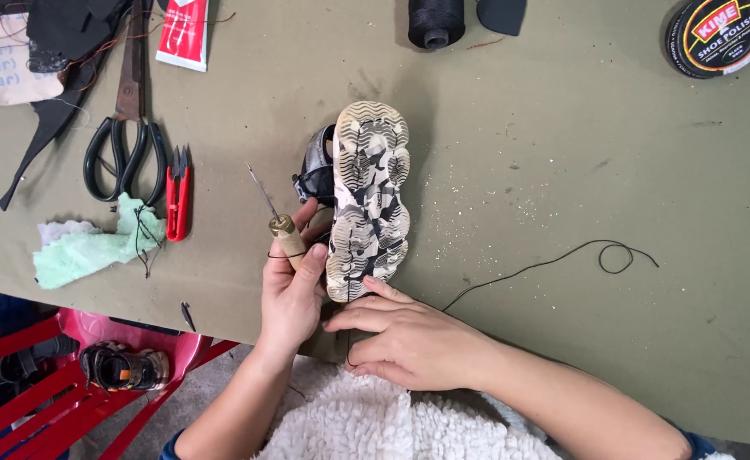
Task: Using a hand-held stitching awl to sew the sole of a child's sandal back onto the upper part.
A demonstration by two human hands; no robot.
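A small sandal (368, 200) lies sole-up on the olive work surface (528, 153), its camouflage-patterned tread facing me and a dark strap (314, 170) sticking out at the left. My left hand (294, 294) grips a wooden-handled awl (283, 232), its thin metal needle pointing up and left beside the sandal. My right hand (409, 341) rests near the sandal's heel, fingers touching the sole edge and pinching a black thread (554, 260) that trails right across the surface into a loop.
Large black-handled scissors (126, 128), red thread snips (178, 192) and a green cloth (94, 243) lie at the left. A black thread spool (435, 21), a round polish tin (717, 34) and a red packet (184, 34) sit along the far edge. Another small sandal (126, 368) lies below.
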